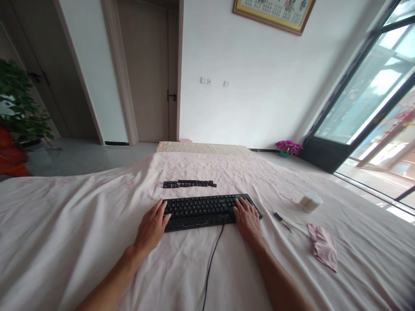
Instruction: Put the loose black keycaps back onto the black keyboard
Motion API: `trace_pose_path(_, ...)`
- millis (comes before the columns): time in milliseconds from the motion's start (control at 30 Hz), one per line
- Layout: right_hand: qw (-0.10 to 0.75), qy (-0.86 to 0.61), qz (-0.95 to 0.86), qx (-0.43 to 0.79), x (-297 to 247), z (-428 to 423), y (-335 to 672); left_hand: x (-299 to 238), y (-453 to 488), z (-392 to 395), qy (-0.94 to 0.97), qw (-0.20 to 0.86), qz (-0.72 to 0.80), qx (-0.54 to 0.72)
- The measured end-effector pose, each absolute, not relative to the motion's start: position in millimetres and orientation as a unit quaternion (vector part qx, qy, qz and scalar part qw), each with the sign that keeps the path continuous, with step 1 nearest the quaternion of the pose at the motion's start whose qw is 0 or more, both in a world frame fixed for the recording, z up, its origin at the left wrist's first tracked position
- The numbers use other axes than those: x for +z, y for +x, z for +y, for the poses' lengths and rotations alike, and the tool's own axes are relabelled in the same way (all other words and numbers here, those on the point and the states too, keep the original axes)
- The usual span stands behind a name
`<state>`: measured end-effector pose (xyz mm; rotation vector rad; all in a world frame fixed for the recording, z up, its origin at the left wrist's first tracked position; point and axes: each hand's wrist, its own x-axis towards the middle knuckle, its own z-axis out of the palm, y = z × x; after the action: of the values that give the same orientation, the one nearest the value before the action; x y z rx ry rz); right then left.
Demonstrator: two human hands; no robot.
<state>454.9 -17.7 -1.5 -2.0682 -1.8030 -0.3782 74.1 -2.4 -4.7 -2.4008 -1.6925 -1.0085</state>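
Note:
A black keyboard [204, 210] lies on a pink sheet, its cable running toward me. My left hand [151, 228] rests at the keyboard's left end, fingers stretched and touching its edge. My right hand [247, 218] lies flat over the keyboard's right end, fingers spread on the keys. Beyond the keyboard sits a row of loose black keycaps [189, 184].
A round white container [310, 202], a small dark tool [281, 219] and a pink cloth [323, 246] lie on the sheet [81, 224] to the right. A potted plant [19, 103] stands at far left, doors behind, purple flowers [288, 147] and a glass door at right.

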Motion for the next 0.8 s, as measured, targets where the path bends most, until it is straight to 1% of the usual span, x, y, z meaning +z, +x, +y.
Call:
trace_pose_path(67, 0.161, -0.732, -0.647, -0.137, -3.9, -17.0, 454.1, -4.9, 78.9, -3.9, -0.812, 0.046, -0.493, -0.308)
trace_pose_path(200, 0.140, -0.728, -0.657, -0.139, -4.7, -18.0, 453.1, -7.4, 80.3, -3.5, -0.861, 0.052, -0.436, -0.257)
trace_pose_path(467, 0.149, -0.730, -0.653, -0.135, -0.9, -21.0, 447.7, -13.0, 77.7, 0.5, -0.868, 0.069, -0.437, -0.224)
trace_pose_path(800, 0.139, -0.742, -0.644, -0.124, 0.9, -21.2, 445.4, -10.5, 89.0, -20.2, -0.819, 0.069, -0.510, -0.253)
